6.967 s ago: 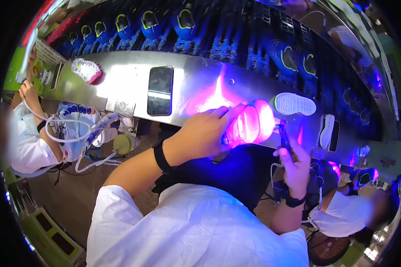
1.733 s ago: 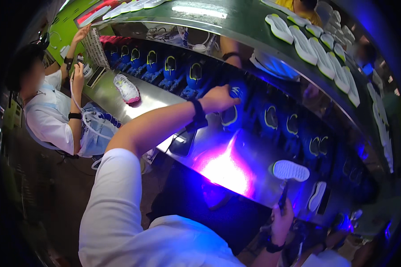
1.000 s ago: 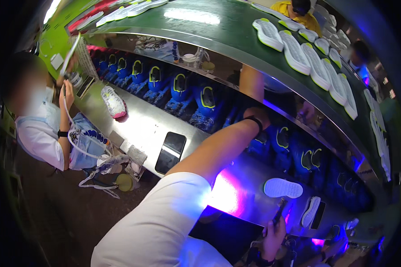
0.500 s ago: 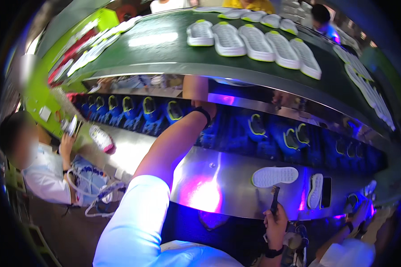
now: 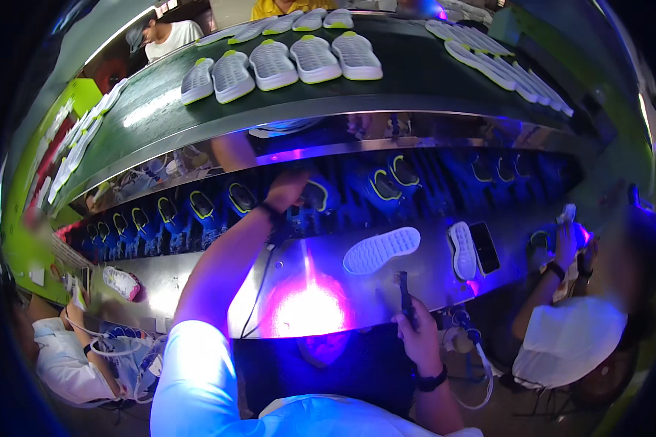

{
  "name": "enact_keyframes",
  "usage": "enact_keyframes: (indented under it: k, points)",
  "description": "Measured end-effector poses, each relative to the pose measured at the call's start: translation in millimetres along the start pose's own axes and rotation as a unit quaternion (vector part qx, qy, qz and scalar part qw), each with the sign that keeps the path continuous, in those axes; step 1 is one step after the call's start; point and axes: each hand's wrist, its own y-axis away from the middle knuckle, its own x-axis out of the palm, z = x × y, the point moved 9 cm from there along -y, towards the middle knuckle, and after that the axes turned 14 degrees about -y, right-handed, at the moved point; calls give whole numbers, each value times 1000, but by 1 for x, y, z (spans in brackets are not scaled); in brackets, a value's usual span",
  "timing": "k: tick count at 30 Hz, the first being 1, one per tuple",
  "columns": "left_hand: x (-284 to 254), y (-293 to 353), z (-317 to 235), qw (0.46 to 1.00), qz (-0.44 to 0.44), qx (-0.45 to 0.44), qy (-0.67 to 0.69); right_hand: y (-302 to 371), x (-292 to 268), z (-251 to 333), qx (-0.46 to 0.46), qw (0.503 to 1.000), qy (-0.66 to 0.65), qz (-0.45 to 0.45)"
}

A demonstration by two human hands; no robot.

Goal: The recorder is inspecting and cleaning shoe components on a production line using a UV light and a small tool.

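Note:
My left hand (image 5: 288, 189) reaches over to the row of dark shoe uppers, its fingers closed at the edge of one shoe upper (image 5: 315, 197) with a yellow-green collar; the fingertips are partly hidden. In my right hand (image 5: 418, 331), near the front edge of the metal bench, is a brush (image 5: 404, 291) with a dark handle, bristle end pointing away from me. Just beyond the brush lies a white shoe sole (image 5: 381, 250), tread side up. Another white sole (image 5: 463, 250) rests to its right, beside a black phone (image 5: 485, 247).
Behind the uppers runs a raised green belt (image 5: 175, 98) carrying several white soles (image 5: 273, 65). Co-workers sit at my left and right (image 5: 572, 339). A white and pink shoe (image 5: 122, 282) lies on the bench (image 5: 357, 298) at left. A dark cable (image 5: 257, 291) crosses the bench.
The view has swung right, so the bench and belt shift left in the picture. My left hand now shows beside a shoe upper that was hidden before. The brush stays in my right hand.

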Motion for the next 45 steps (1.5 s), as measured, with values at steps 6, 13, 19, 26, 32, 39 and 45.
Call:
enact_keyframes:
  k: [6, 13, 19, 26, 32, 39, 45]
  points:
    - [-6, 200, 28, 906, 10, -11, 424, 11, 24, -11, -10, 998, 18, 52]
    - [-22, 322, -3, 966, -168, 142, 139, 12, 73, -1, -109, 983, 84, 121]
    - [18, 414, 7, 953, -249, 172, 24, 24, 112, -16, -45, 977, 83, 191]
    - [74, 461, -3, 901, -217, 265, -265, 28, 125, -23, -65, 953, 181, 233]
    - [84, 462, -1, 898, -195, 280, -277, 18, 129, -26, -29, 964, 149, 217]
    - [84, 460, -5, 899, -184, 287, -274, 56, 114, -55, 98, 968, 84, 214]
    - [84, 460, -6, 882, -191, 306, -304, 73, 106, -41, 76, 956, 106, 263]
